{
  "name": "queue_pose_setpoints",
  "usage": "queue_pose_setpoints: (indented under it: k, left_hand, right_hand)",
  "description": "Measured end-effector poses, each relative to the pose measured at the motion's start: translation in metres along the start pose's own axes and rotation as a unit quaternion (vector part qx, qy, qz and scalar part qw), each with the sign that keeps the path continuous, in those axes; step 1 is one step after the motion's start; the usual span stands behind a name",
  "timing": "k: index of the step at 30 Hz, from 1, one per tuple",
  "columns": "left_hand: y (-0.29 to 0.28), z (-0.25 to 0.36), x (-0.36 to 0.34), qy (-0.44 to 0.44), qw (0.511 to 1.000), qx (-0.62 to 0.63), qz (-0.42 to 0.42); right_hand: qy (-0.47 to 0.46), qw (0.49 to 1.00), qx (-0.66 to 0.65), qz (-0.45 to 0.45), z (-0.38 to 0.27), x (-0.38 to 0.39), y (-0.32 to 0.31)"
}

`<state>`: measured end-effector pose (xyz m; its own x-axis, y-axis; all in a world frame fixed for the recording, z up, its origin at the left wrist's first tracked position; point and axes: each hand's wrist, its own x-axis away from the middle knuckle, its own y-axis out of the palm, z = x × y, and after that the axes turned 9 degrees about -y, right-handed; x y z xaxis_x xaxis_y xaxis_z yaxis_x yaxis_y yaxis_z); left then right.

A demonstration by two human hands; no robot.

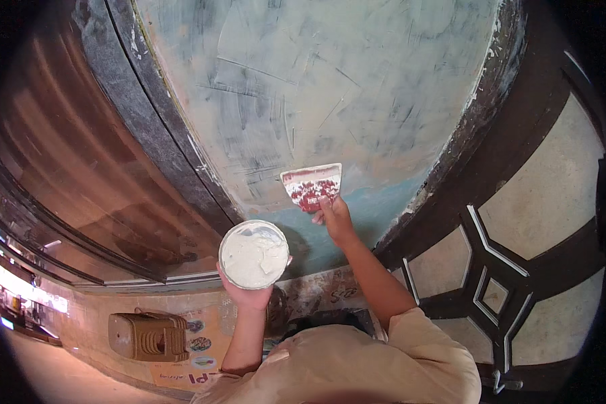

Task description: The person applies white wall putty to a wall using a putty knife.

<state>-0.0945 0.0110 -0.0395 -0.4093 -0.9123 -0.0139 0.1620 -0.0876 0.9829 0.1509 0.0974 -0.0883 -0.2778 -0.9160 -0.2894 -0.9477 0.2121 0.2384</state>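
My right hand (332, 219) grips a wide red scraper (310, 185) with a pale blade edge and white paste smeared over it, held in front of a patchy, pale grey-green wall panel (343, 81). Lower and to the left, my left hand (248, 293) holds up a round tub (253, 254) filled with white paste, most of that hand hidden beneath it. The panel shows trowel streaks and a light blue band low down, between two dark frames.
Brown reflective panels (74, 168) stand at left. A dark framework (495, 299) with pale infill and light trim curves along the right. Low at left, a brown plastic object (138, 336) rests on a printed board (194, 374). A bright opening (7, 283) shows at the far left.
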Motion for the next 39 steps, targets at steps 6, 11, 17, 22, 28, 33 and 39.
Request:
queue_pose_setpoints:
  k: [6,11,17,22,28,33,39]
  left_hand:
    - [0.017,0.000,-0.009,0.019,0.999,-0.029,-0.029]
    - [0.026,-0.005,-0.023,0.037,0.999,-0.011,-0.025]
    - [0.037,-0.031,-0.032,0.034,0.999,0.010,-0.011]
    - [0.037,-0.059,-0.032,-0.021,0.999,0.023,-0.031]
    - [0.034,-0.086,-0.031,-0.032,0.995,0.085,-0.038]
    - [0.038,-0.095,-0.027,-0.036,0.995,0.072,-0.060]
    - [0.038,-0.088,-0.021,0.002,1.000,0.023,-0.005]
  right_hand:
    - [0.119,0.990,0.068,0.021,0.032,0.049,-0.031]
    - [-0.013,0.987,0.158,-0.023,-0.020,0.056,-0.078]
    - [-0.141,0.984,0.097,-0.042,-0.147,0.017,-0.047]
    - [-0.220,0.940,0.211,-0.152,-0.186,-0.003,-0.026]
    - [-0.211,0.889,0.296,-0.277,-0.215,-0.001,0.025]
    - [-0.202,0.802,0.430,-0.362,-0.194,-0.003,0.033]
    - [-0.158,0.846,0.400,-0.315,-0.194,-0.006,0.032]
